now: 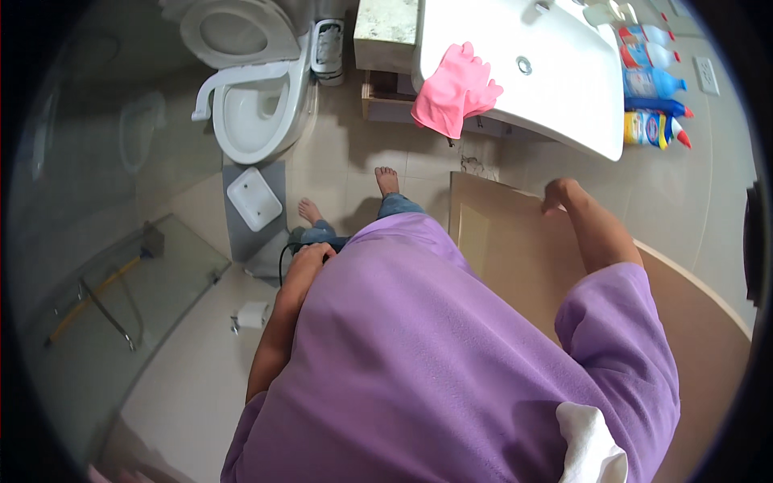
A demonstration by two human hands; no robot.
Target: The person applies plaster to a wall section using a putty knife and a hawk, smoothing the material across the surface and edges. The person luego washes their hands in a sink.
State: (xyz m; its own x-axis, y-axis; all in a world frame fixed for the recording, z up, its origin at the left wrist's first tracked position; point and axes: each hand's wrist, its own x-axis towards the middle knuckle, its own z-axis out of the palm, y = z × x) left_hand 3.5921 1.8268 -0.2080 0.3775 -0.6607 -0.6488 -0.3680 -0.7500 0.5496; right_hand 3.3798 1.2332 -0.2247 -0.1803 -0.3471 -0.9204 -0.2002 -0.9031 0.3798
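My left hand (310, 259) is at my left hip, its fingers curled against a dark item (336, 244) at my waist; a thin black cable loops beside it. What the fingers hold is mostly hidden. My right hand (560, 194) is out to the right by the upper edge of a light wooden door (515, 233). Its fingers hang loosely apart and nothing shows in them; whether they touch the door I cannot tell. Ahead, a pair of pink rubber gloves (455, 90) lies over the front rim of the white sink (555, 101).
Several cleaning bottles (651, 83) line the sink's right side. At the far left stands a toilet (254, 117) with its lid up, with a white tray (254, 200) on the floor before it. A glass panel (137, 282) and a toilet paper roll (254, 314) are at left.
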